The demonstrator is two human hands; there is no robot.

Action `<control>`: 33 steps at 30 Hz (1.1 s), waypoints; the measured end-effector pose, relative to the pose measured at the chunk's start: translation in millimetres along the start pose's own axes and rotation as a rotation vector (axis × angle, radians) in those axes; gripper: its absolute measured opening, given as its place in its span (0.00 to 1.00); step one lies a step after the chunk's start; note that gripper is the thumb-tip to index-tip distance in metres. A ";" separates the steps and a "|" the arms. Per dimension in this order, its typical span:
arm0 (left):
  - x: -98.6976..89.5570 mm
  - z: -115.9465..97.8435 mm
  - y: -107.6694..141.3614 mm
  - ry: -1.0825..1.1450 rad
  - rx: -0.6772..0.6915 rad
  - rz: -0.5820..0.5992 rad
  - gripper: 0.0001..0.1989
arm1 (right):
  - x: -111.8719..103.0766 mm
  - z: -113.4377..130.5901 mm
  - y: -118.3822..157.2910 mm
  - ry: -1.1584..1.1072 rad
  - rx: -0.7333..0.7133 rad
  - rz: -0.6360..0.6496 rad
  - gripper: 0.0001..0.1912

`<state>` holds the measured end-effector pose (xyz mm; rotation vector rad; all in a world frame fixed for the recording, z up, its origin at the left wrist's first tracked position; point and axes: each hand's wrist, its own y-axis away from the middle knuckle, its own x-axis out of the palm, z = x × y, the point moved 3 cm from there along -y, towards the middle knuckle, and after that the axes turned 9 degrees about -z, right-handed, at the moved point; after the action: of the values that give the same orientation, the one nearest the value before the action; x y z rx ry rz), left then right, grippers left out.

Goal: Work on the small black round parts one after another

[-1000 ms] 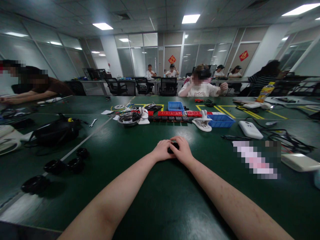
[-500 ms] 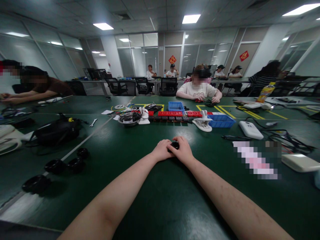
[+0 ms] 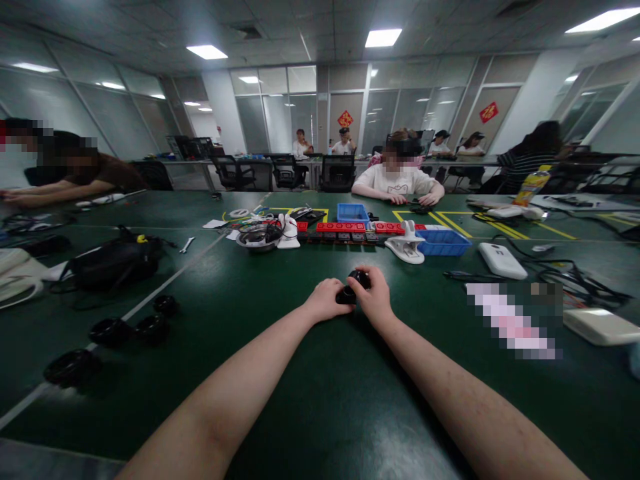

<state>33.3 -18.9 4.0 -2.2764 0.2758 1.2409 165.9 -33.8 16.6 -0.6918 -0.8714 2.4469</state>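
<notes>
Near the middle of the green table, my left hand is closed on a black round piece low at the tabletop. My right hand grips a second black round piece, raised a little and tilted beside the first. The two pieces are close together; whether they touch is hidden by my fingers. Several black ring-shaped parts lie at the left, among them a large one and a small one.
Beyond my hands stand a red and black strip, a white clamp, blue trays and a bowl of cables. A black bag lies left, a white box right. A person sits opposite.
My right hand has shifted slightly right and up with one black piece, which now shows apart from the piece in my left hand. My left hand has hardly moved.
</notes>
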 end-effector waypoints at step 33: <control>7.4 23.0 4.3 -0.443 -0.275 0.172 0.44 | 14.1 9.1 12.5 0.435 -0.274 0.325 0.20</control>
<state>19.0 -9.7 -13.7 -2.1508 0.1448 1.9314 146.7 -38.8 10.1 -1.5022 -0.9799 2.3149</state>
